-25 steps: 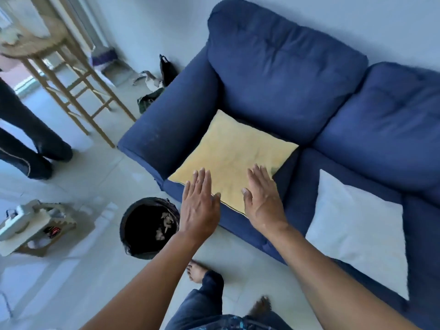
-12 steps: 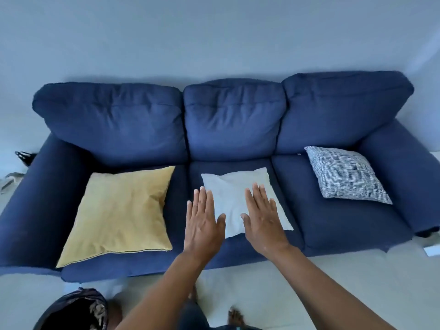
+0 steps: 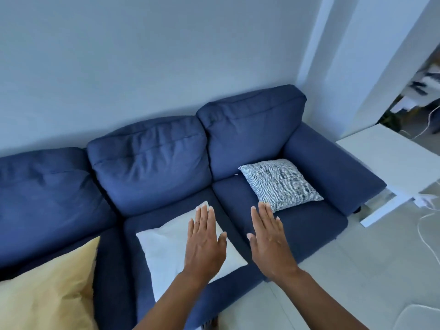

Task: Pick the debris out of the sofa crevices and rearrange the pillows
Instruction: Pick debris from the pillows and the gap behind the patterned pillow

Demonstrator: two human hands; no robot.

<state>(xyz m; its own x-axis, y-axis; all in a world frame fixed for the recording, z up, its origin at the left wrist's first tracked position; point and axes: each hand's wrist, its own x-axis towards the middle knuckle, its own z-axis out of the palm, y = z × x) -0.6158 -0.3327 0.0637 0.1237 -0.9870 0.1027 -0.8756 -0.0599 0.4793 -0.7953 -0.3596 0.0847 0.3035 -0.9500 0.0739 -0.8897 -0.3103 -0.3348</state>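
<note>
Blue sofa (image 3: pixel 309 225) w/ 3 pillows flat: yellow pillow (image 3: pixel 47 287), white pillow (image 3: pixel 166 248), patterned pillow (image 3: pixel 281 182). Left hand (image 3: pixel 204 244) + right hand (image 3: pixel 269 241) flat, fingers straight, holding nothing.

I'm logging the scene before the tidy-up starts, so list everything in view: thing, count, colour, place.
sofa: 1, dark blue, against the wall
back cushions: 3, dark blue, upright along the sofa's back
yellow pillow: 1, flat on the left seat, partly cut off
white pillow: 1, flat on the middle seat
patterned pillow: 1, white and blue-grey, flat on the right seat
side table: 1, white, beside the right armrest
cables: white, number unclear, on the floor at right
left hand: 1, fingers straight, above the white pillow
right hand: 1, fingers straight, above the right seat
</note>
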